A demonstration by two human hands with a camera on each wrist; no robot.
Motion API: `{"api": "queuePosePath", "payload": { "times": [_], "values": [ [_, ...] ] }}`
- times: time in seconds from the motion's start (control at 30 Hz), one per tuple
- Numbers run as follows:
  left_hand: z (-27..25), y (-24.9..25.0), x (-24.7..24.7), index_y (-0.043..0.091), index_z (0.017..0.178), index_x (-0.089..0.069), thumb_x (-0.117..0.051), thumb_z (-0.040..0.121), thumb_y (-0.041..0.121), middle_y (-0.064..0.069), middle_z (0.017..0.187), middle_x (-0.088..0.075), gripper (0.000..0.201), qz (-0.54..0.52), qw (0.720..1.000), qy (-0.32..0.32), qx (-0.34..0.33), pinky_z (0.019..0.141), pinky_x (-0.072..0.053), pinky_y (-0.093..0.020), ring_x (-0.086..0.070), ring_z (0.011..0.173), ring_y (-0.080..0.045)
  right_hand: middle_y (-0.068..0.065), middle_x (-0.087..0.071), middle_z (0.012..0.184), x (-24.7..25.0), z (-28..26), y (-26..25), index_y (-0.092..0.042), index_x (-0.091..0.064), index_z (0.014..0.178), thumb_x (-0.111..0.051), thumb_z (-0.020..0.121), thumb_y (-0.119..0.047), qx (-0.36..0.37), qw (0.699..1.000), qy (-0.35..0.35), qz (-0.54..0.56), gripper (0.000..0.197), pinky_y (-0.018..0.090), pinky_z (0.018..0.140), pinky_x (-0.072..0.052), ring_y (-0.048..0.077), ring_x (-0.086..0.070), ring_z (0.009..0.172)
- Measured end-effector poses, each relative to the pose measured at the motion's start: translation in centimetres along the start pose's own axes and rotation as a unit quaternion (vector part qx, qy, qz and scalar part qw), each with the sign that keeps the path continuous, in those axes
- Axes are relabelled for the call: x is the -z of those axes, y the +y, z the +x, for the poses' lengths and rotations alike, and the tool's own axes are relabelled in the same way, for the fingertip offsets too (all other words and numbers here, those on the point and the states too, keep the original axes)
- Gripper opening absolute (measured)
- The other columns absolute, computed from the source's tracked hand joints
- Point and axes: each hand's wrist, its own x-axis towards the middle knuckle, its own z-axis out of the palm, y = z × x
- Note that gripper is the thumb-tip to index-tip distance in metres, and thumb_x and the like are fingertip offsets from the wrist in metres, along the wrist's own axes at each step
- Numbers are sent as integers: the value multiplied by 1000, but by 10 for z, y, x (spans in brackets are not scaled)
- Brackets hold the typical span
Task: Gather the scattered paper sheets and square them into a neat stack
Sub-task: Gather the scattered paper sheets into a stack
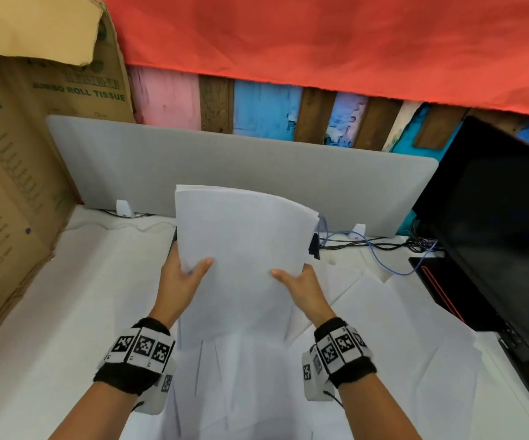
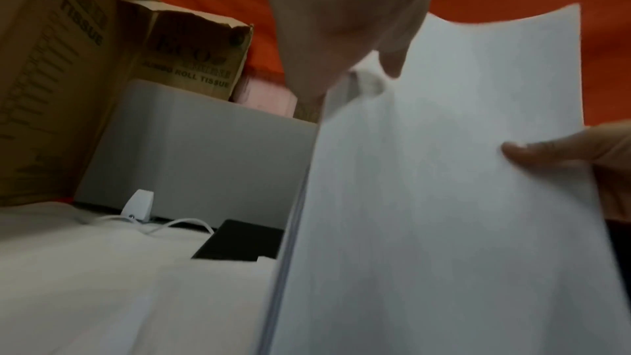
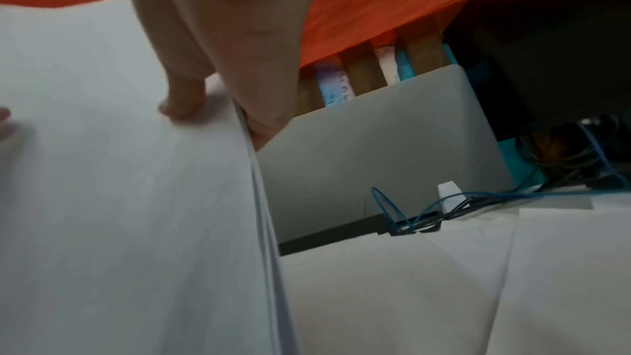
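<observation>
I hold a bundle of white paper sheets (image 1: 244, 246) upright above the white table, its top edges bowed and uneven. My left hand (image 1: 182, 274) grips its left edge, thumb on the near face, fingers hidden behind. My right hand (image 1: 301, 281) grips the right edge the same way. In the left wrist view the bundle (image 2: 444, 185) fills the right half, with my left hand (image 2: 345, 45) on its left edge. The right wrist view shows the sheets (image 3: 119, 199) and my right hand (image 3: 218, 91) pinching their edge. More loose sheets (image 1: 393, 325) lie spread on the table below and to the right.
A grey divider panel (image 1: 129, 163) stands along the table's back edge. A cardboard box (image 1: 9, 173) walls the left side. A black monitor (image 1: 498, 223) stands at the right, with blue and black cables (image 1: 380, 249) behind the sheets. A flat black object (image 2: 239, 242) lies near the panel.
</observation>
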Motion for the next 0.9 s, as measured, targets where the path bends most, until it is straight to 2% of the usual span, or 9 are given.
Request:
{"api": "queuePosePath", "payload": {
  "times": [0.1,0.2,0.33,0.43,0.53,0.6,0.67,0.8,0.9],
  "values": [
    [-1,-19,-4,23,113,-49,-60,85,14,5,103,-62,31,1,998,-43,42,78,-53,-15,-61,95,-11,10,-66,108,25,0,-1,-2,-61,115,-63,85,-12,5,995,98,35,31,24,77,-51,24,-62,96],
    [-6,-47,-10,16,116,-52,-57,88,18,-8,107,-63,28,56,991,-72,101,97,-47,-39,-59,103,-26,7,-63,110,75,-4,21,-5,-57,119,-61,86,-11,-22,982,184,19,34,30,84,-48,23,-59,98],
    [-18,-95,-20,6,133,-39,-63,85,20,-19,137,-41,55,208,946,-99,227,105,-34,-38,-41,126,-33,22,-62,117,127,-18,78,4,-56,119,-61,86,-14,-136,954,264,-47,38,36,88,-46,36,-58,106],
    [-28,-115,-27,5,142,-23,-64,83,23,-23,144,-29,73,268,912,-120,288,112,-26,-44,-30,132,-38,26,-60,120,150,-37,114,7,-56,119,-60,88,-16,-208,922,306,-114,39,39,90,-44,40,-55,110],
    [-33,-119,-33,2,144,-15,-63,84,19,-24,146,-25,79,274,909,-129,286,113,-22,-45,-25,135,-39,27,-46,132,170,-50,136,1,-51,126,-58,89,-29,-307,864,333,-220,48,50,100,-36,43,-40,121],
    [-34,-118,-37,2,144,-12,-63,84,15,-24,147,-25,80,252,918,-126,280,114,-24,-43,-26,135,-37,29,-37,136,181,-54,143,0,-47,130,-56,89,-34,-352,838,331,-255,54,49,102,-30,43,-33,125],
    [-34,-116,-40,1,144,-9,-62,85,12,-22,148,-23,81,223,926,-122,280,113,-23,-38,-25,137,-34,30,-42,134,185,-54,145,4,-47,129,-56,90,-33,-339,850,315,-253,55,45,102,-31,41,-35,126],
    [-35,-114,-43,1,144,-6,-62,84,7,-19,149,-25,83,178,939,-114,270,114,-23,-36,-28,137,-31,29,-60,119,176,-42,148,9,-56,118,-64,86,-19,-260,907,261,-205,44,42,94,-44,41,-57,110],
    [-36,-112,-43,4,145,-3,-58,87,9,-15,150,-27,81,154,939,-127,279,111,-24,-33,-30,137,-29,25,-63,113,160,-35,145,8,-58,115,-65,84,-17,-238,935,184,-189,40,36,81,-47,37,-61,102]
  ]
}}
